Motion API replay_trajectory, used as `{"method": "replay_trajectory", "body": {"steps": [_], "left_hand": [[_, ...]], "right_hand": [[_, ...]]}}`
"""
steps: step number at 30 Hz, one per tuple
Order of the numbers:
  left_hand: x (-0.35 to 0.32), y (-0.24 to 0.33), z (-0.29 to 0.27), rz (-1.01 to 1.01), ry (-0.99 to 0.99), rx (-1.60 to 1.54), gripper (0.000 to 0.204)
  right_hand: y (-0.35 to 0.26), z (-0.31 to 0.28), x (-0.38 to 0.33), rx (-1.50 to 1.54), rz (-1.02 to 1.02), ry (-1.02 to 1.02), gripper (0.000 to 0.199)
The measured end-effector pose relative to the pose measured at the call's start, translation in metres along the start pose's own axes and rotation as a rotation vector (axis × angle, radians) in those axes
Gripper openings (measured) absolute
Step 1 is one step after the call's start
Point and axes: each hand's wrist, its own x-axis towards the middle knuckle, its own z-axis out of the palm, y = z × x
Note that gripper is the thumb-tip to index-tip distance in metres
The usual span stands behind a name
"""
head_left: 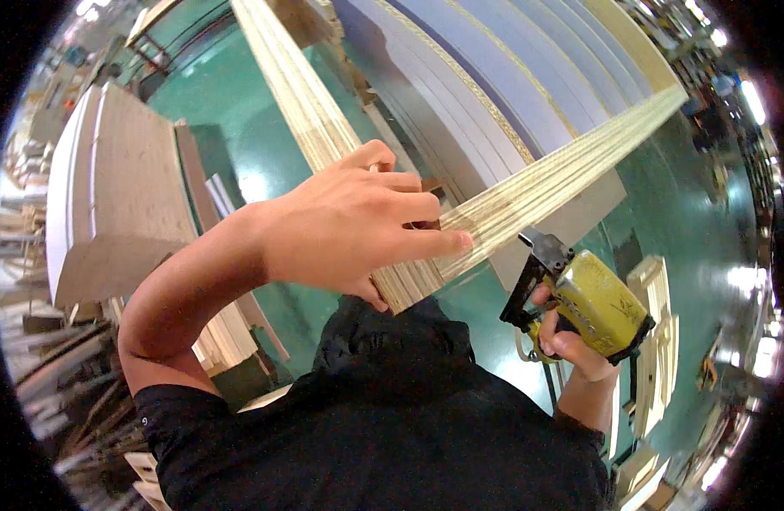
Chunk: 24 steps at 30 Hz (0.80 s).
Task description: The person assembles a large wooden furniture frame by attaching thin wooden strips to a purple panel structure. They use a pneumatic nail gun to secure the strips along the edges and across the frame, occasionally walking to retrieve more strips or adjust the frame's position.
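Note:
Two long laminated plywood strips meet in a corner in front of me. One strip (294, 89) runs away to the far left, and the other strip (571, 175) stretches to the far right. My left hand (349, 217) is closed over this corner, its fingers spanning both pieces. Part of the joint is hidden beneath the hand. To the right, my right hand (571, 347) grips a yellow nail gun (603, 307) with a black nose and magazine. The gun's nose is near the right strip but apart from it.
Large grey-blue panels (494, 68) with raw board edges lie beyond the corner. At left stands a stack of brown boards (140, 170). Bundled wood strips (656, 341) are at right, and loose timber offcuts (77, 400) lie at lower left. The floor (213, 77) is green and shiny.

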Motion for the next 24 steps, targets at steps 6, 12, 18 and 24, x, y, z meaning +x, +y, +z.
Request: {"method": "replay_trajectory", "body": {"steps": [6,12,18,24], "left_hand": [[0.015,-0.026,0.009,0.1,0.038,-0.118,0.088],[0.038,-0.078,0.008,0.451,-0.051,-0.437,0.087],[0.033,-0.079,0.007,0.357,-0.101,-0.341,0.075],[0.033,-0.076,0.007,0.355,-0.061,-0.292,0.077]], "right_hand": [[-0.045,0.019,-0.008,-0.049,0.398,-0.057,0.061],[-0.057,0.035,-0.007,-0.35,0.266,-0.107,0.077],[-0.077,0.064,0.002,-0.538,0.166,-0.018,0.084],[-0.109,0.081,0.039,-0.359,0.539,-0.117,0.06]]}}
